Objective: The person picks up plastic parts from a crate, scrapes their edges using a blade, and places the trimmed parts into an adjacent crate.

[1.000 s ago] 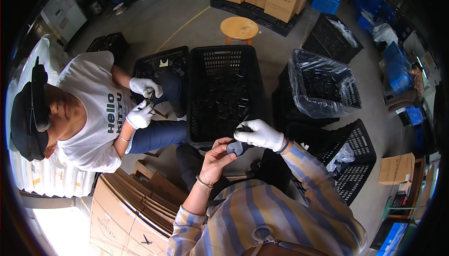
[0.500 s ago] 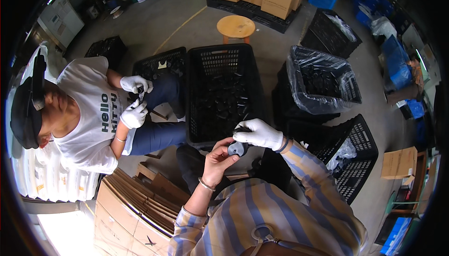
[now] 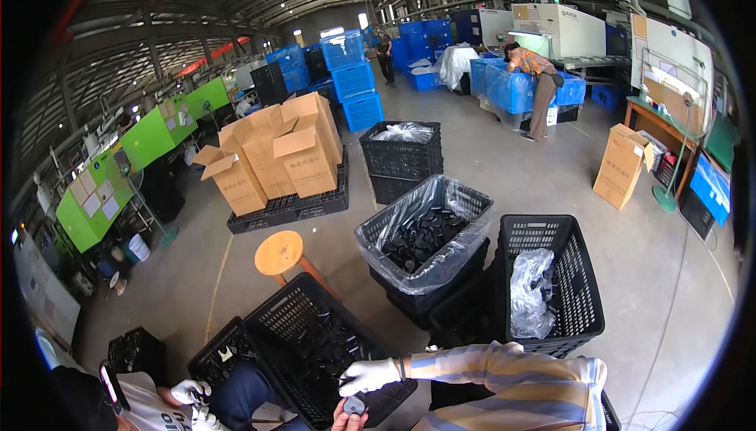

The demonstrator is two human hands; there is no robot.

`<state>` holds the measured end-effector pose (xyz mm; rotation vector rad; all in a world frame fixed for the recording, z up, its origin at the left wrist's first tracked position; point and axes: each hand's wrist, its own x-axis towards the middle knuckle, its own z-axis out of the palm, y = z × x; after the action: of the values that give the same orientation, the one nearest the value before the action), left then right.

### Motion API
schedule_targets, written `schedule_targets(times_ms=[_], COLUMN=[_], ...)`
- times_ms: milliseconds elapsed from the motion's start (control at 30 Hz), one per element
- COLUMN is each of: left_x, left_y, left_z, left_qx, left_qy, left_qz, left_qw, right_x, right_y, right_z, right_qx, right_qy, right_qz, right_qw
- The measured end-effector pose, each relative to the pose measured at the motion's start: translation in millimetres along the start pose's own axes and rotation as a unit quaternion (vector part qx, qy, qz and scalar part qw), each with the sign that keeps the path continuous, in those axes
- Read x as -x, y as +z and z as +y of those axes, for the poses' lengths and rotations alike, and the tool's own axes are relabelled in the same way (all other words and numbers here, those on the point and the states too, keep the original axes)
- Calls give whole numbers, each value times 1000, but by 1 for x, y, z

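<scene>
At the lower edge, my bare left hand (image 3: 347, 421) is closed around a round black plastic part (image 3: 355, 405), its disc-like face showing. My right hand (image 3: 370, 376), in a white glove, is just above it with fingers bent together at the part's upper side. A small dark bit shows at those fingertips; whether it belongs to the same part I cannot tell. Both hands are over the near end of a black crate (image 3: 272, 314) holding many black parts (image 3: 321, 342). The striped right sleeve (image 3: 504, 372) reaches in from the right.
A co-worker's gloved hands (image 3: 191, 391) hold a dark piece at lower left, beside a smaller crate (image 3: 206, 360). A wooden stool (image 3: 278, 253) stands beyond. Ahead are a plastic-lined crate (image 3: 370, 234) of black parts, a crate (image 3: 584, 273) with crumpled film, and cartons (image 3: 303, 165) on a pallet.
The view has swung up and to the right, showing the hall; my hands and the co-worker now sit at the lower edge. My left hand still holds the round part, my right close against it.
</scene>
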<state>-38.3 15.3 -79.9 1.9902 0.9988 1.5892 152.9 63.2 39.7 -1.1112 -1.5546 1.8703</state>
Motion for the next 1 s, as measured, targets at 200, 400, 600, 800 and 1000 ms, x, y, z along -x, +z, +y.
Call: schedule_targets(times_ms=[200, 400, 600, 800, 1000], left_x=[-7, -1, -32, -51, -71], left_y=[0, -26, -18, -16, 11], left_z=[-32, -17, 17, 101, 114], left_qx=[84, 316, 339, 320, 242], left_qy=[59, -402, -287, -223, -282], left_qz=[5, -102, -143, -92, 6], left_qw=[995, 853, 885, 916, 928], right_x=[-8, 1, 6, 14, 51], right_y=[-5, 3, 5, 5, -18], right_z=[4, 0, 13, -3, -34], right_qx=[25, -75, -83, -22, 106], right_qy=[-40, -32, -41, -109, -139], right_qz=[13, -24, -34, -52, 149], right_qw=[999, 996, 995, 992, 973])
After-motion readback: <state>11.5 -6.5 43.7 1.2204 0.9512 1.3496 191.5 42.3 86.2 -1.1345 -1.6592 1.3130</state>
